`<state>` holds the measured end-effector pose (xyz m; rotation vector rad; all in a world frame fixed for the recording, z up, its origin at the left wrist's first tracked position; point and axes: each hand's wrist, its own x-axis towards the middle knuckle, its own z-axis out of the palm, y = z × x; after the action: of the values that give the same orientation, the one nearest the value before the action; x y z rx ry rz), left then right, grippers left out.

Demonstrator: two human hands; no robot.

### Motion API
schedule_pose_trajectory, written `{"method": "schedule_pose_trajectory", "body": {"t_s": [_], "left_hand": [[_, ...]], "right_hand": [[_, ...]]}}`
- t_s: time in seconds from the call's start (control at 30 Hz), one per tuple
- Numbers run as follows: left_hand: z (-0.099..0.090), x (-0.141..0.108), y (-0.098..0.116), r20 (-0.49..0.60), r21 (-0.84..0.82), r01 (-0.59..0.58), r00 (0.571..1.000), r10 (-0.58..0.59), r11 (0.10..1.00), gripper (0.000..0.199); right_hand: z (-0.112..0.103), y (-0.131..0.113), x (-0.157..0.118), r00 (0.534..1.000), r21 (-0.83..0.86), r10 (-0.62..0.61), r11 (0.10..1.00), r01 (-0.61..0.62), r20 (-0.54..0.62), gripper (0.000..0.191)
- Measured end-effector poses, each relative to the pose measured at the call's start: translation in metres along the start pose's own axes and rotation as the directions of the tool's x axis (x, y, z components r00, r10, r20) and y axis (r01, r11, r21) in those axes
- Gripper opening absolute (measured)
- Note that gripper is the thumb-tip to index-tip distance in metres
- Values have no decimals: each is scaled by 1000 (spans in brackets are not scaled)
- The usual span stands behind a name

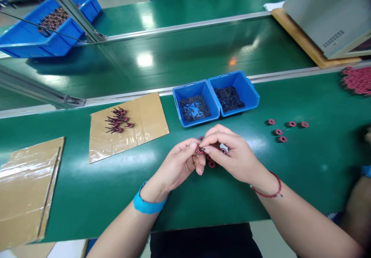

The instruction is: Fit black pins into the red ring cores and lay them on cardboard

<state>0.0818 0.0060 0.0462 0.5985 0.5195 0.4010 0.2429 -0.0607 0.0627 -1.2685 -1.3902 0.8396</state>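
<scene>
In the middle of the bench, my left hand [181, 161] pinches a small motor stator [199, 150], red with black around its centre, between thumb and fingers. My right hand [232, 153] meets it from the right. Its thumb and forefinger are closed on a thin dark piece at the stator's edge, too small to make out fully. Several more stators [212, 164] lie on the bench beneath and behind my hands, partly hidden. Just beyond them stand two blue bins side by side; the left bin [196, 123] and the right bin [255, 97] hold short black tubes.
Stators with black tubes attached [117, 120] lie on a cardboard sheet [147, 117] at left. Loose stators [278, 132] are scattered to the right, near a larger red pile [358, 81]. A metal post [72, 10] rises at left. Another person's arm [359, 204] shows at the right edge.
</scene>
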Motion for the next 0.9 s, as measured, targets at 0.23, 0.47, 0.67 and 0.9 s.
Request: {"method": "schedule_pose_trajectory", "body": {"t_s": [0.23, 0.47, 0.67, 0.9], "left_hand": [[-1, 0, 0, 11, 2, 18, 1000, -18, 1000, 28], [-4, 3, 2, -77, -72, -36, 997, 30, 997, 27], [-12, 9, 9, -209, -94, -134, 972, 112, 987, 18], [-21, 18, 21, -356, -55, -205, 918, 173, 977, 7]], "right_hand": [[-12, 0, 4, 998, 27, 29, 999, -27, -48, 13], [-23, -4, 61, 1000, -475, -4, 880, -6, -22, 13], [13, 7, 121, 903, -835, 298, 539, 108, 309, 28], [28, 21, 147, 852, -862, 427, 505, 52, 302, 28]]}}
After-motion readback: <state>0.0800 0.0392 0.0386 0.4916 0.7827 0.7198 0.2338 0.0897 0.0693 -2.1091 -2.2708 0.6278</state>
